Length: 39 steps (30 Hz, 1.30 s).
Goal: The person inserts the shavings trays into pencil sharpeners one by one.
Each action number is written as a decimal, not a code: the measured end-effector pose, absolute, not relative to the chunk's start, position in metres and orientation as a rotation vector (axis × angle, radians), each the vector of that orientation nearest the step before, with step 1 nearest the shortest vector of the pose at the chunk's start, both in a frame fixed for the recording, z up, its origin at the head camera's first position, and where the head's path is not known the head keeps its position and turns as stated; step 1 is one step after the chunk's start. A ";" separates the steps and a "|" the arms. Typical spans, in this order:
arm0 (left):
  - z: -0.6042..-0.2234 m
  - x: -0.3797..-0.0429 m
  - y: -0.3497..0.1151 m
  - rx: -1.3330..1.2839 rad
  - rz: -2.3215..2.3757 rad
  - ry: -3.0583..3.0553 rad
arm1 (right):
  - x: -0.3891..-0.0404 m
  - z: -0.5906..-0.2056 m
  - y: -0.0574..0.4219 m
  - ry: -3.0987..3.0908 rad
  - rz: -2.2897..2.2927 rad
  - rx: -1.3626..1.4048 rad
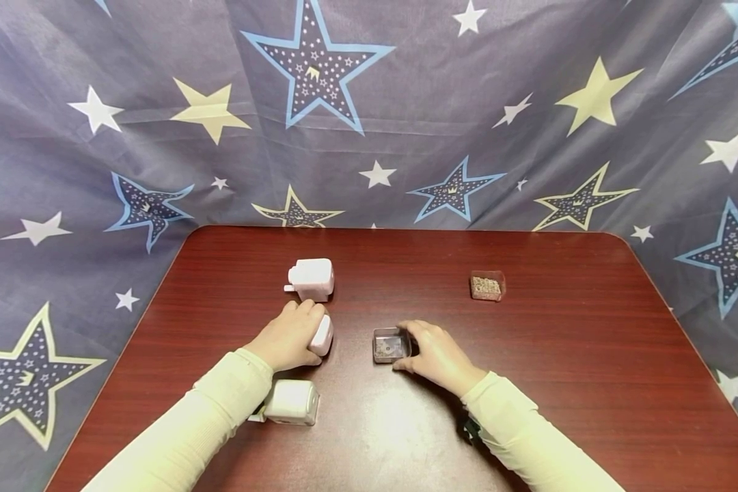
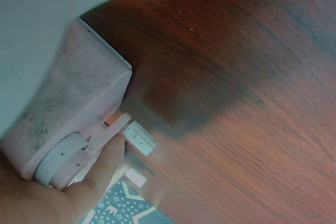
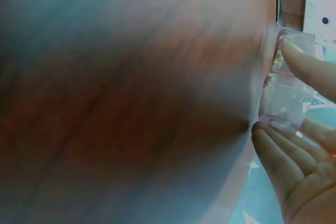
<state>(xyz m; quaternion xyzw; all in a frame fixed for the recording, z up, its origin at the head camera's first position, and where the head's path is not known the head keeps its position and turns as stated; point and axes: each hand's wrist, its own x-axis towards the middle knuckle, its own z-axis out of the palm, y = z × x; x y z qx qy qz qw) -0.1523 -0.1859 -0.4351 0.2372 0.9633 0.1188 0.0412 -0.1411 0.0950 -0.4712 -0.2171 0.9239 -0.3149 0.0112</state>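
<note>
My left hand point(image 1: 288, 336) grips a pale pink crank pencil sharpener point(image 1: 322, 336) lying on the table; most of it is hidden under the fingers. In the left wrist view the smudged sharpener body point(image 2: 79, 87) shows, with its crank handle point(image 2: 140, 138) beside a finger. My right hand point(image 1: 438, 357) holds a small clear drawer point(image 1: 389, 346) between thumb and fingers at its right end. The right wrist view shows the drawer's clear wall point(image 3: 286, 103) with a few light bits in it. Another pink sharpener point(image 1: 315, 277) lies beyond the left hand, and a whitish-green one point(image 1: 292, 402) lies nearer.
At the back right of the reddish-brown table point(image 1: 566, 383) stands another clear drawer point(image 1: 487, 285) with pencil shavings in it. A star-printed cloth point(image 1: 406, 89) hangs behind the table's far edge.
</note>
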 end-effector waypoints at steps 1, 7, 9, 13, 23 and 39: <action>-0.435 -0.152 -0.186 0.726 0.365 2.949 | -0.141 -0.471 0.095 2.882 -0.984 -0.677; -0.434 -0.152 -0.185 0.722 0.365 2.948 | -0.144 -0.469 0.092 2.878 -0.996 -0.667; -0.434 -0.152 -0.185 0.724 0.364 2.950 | -0.144 -0.468 0.091 2.880 -0.991 -0.668; -0.435 -0.152 -0.185 0.727 0.361 2.953 | -0.144 -0.467 0.088 2.876 -0.983 -0.675; -0.436 -0.152 -0.186 0.726 0.355 2.956 | -0.145 -0.466 0.082 2.842 -0.982 -0.704; -0.436 -0.153 -0.186 0.716 0.356 2.952 | -0.146 -0.469 0.072 2.819 -0.984 -0.745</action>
